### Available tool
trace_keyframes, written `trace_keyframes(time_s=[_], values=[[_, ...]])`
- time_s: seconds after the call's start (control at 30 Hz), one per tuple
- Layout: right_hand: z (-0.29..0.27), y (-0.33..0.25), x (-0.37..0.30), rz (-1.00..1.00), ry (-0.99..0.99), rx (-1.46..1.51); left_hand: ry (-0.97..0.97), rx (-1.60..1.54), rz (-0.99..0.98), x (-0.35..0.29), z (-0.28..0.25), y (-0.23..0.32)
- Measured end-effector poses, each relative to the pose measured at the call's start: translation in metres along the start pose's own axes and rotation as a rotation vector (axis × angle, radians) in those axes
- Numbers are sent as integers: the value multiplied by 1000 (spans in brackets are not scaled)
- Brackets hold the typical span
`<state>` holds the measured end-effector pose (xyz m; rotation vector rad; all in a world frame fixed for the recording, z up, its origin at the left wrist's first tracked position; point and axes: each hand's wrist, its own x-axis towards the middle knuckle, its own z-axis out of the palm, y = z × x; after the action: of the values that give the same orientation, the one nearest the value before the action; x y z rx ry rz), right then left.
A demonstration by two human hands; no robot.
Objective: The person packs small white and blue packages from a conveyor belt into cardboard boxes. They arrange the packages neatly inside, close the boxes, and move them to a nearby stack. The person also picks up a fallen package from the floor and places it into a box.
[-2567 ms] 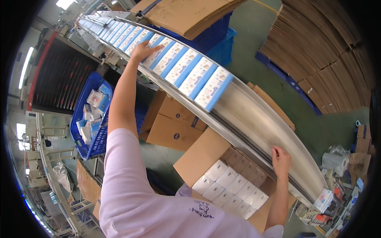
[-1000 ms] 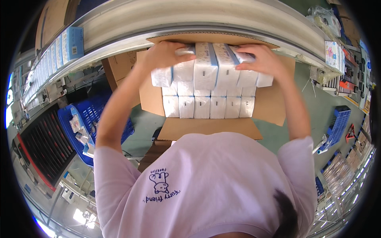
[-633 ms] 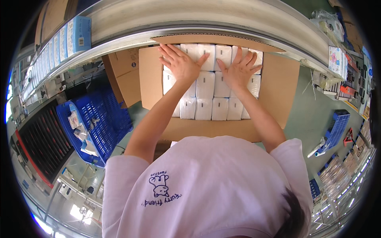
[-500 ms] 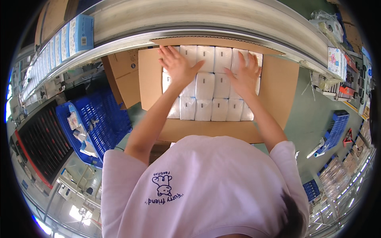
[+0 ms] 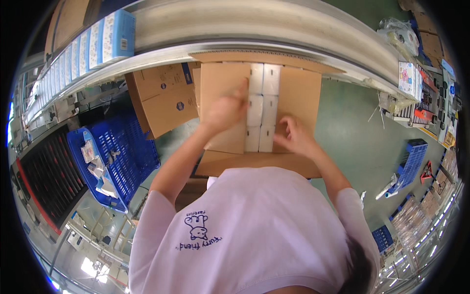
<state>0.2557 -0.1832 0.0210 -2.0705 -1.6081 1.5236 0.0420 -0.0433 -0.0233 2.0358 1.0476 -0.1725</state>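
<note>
Carton (image 5: 293,164) seen from above with its two side flaps turned inward. The left flap (image 5: 220,81) and the right flap (image 5: 299,90) stop short of one another, leaving at the carton's middle a strip of upright white packs (image 5: 255,111), two across and three deep as visible. The long axis of this strip runs from the carton's far edge to its near edge, straight away from the body; the near flap (image 5: 267,159) and the far flap (image 5: 267,57) lie crosswise to it, neither of them folded over the packs. The left hand (image 5: 226,111), blurred by motion, is over the left flap, left of the strip; whether its fingers are spread or curled cannot be told, and no grasped object shows. The right hand (image 5: 296,137) is over the near end of the right flap, empty, fingers loosely bent and thumb apart; contact with the flap is uncertain. Judged by position, the right hand is the closer to the near flap, and the left the closer to the far one. Beyond the carton runs the conveyor (image 5: 254,24).
</note>
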Motion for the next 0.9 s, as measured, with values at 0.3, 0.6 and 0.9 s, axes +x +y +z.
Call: trace_keyframes(time_s=[0.3,0.6,0.9], values=[[-20,-9,33,-171,448,-725,-73,183,313,39,-80,36],[12,36,20,-401,874,-672,442,306,478,-36,43,-43],[-10,170,44,249,860,307,804,-271,-254,-5,5,-40]])
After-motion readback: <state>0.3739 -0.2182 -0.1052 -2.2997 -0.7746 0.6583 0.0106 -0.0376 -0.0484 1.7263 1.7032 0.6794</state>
